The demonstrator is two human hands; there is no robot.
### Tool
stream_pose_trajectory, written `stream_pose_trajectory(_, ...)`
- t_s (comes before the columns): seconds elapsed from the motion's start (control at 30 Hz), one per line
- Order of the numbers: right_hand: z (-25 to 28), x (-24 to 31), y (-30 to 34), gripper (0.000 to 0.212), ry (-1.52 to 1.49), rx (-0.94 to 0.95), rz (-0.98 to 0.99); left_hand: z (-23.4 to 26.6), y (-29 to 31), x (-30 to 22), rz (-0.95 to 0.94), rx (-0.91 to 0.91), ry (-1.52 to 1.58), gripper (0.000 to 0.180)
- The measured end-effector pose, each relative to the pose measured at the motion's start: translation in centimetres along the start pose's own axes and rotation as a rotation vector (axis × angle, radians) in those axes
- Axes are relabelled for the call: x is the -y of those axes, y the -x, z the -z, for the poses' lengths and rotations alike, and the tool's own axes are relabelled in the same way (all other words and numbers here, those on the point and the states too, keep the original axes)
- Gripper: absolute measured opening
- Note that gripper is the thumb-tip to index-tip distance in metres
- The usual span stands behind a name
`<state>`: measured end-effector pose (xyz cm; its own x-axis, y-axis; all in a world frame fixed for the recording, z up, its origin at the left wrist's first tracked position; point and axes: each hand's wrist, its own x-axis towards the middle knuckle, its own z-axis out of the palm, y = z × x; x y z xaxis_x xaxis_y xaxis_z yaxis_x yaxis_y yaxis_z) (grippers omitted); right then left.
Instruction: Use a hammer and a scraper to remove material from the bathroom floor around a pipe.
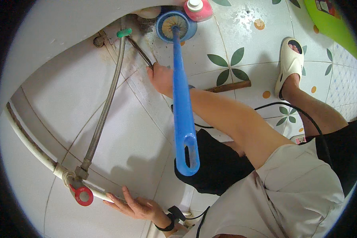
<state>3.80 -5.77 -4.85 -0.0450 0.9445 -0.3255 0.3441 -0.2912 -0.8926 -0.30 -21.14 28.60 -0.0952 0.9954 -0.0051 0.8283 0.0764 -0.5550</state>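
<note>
My right hand [162, 80] is closed around the end of a slim dark tool [140, 50], whose kind I cannot make out. The tool's far end reaches toward a green fitting [124, 33] high on a braided metal hose [108, 99]. My left hand [137, 207] is open, its fingers stretched out beside a thin white pipe [101, 194]. Whether the fingertips touch that pipe is hard to tell. Close to this hand, a valve with a red round handle [89, 199] joins the hose's lower end.
A blue toilet brush [182, 99] stands in its blue holder [192, 31], its long handle rising between my arms. Beside it is a pink bottle [202, 12]. A white curved fixture [43, 31] overhangs the hose. A brown stick [230, 86] and black cable [281, 104] lie right.
</note>
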Motion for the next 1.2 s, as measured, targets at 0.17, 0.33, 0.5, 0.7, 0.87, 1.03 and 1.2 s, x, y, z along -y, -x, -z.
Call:
stream_pose_trajectory(0.17,-1.8,-0.8,-1.6,0.035,0.016,-0.028,-0.081,0.5,-0.3,-0.2,0.017,-0.002,0.028,0.052)
stream_pose_trajectory(0.33,-0.5,-0.9,-2.3,0.032,0.008,0.059,-0.137,0.2,-0.3,-0.4,0.023,0.008,0.020,0.051)
stream_pose_trajectory(0.5,1.4,2.9,3.7,0.030,-0.151,0.298,0.120,0.2,0.4,0.4,0.013,0.025,0.020,0.049)
stream_pose_trajectory(0.7,1.2,0.9,0.2,0.032,-0.076,0.200,-0.111,0.5,0.1,-0.1,0.035,0.054,0.050,0.052)
stream_pose_trajectory(0.87,4.8,-1.7,1.2,0.034,0.034,0.223,0.052,0.0,0.0,0.0,0.029,-0.009,0.164,0.054)
stream_pose_trajectory(1.03,8.9,-2.3,0.2,0.025,0.317,0.463,0.035,0.3,0.0,0.2,0.036,0.054,0.110,0.053)
stream_pose_trajectory(1.2,14.0,-1.9,-2.8,0.031,0.725,0.760,0.380,0.5,-0.2,0.0,0.065,0.079,0.136,0.049)
